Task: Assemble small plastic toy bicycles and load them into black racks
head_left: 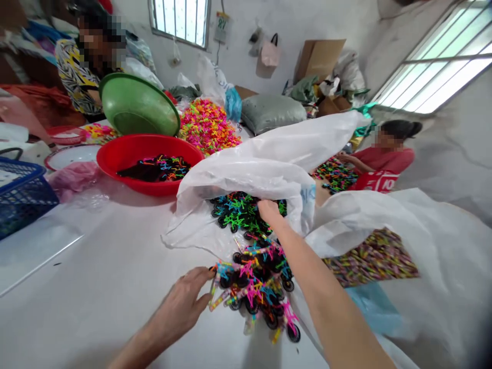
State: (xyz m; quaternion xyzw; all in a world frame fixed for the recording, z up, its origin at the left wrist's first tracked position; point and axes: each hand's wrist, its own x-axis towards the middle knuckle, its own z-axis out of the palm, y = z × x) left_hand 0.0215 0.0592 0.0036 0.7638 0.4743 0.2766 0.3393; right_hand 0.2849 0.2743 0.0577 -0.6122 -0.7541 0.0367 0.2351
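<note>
A big white plastic sack (269, 164) lies on its side on the white table (107, 277), its mouth toward me. Small neon toy bicycles with black wheels fill the sack's mouth (238, 212) and spill out in a pile (257, 287) on the table. My right hand (269, 211) reaches into the sack's mouth and rests on the toys there; its fingers are partly hidden. My left hand (184, 302) lies flat on the table with fingers spread, its fingertips touching the left edge of the spilled pile.
A red basin (126, 154) with more toys stands at the back left, a green basin (138, 105) tilted behind it. A blue basket (23, 195) sits at the left edge. A heap of neon parts (207, 125) lies behind. One person sits at the far left, another at the right.
</note>
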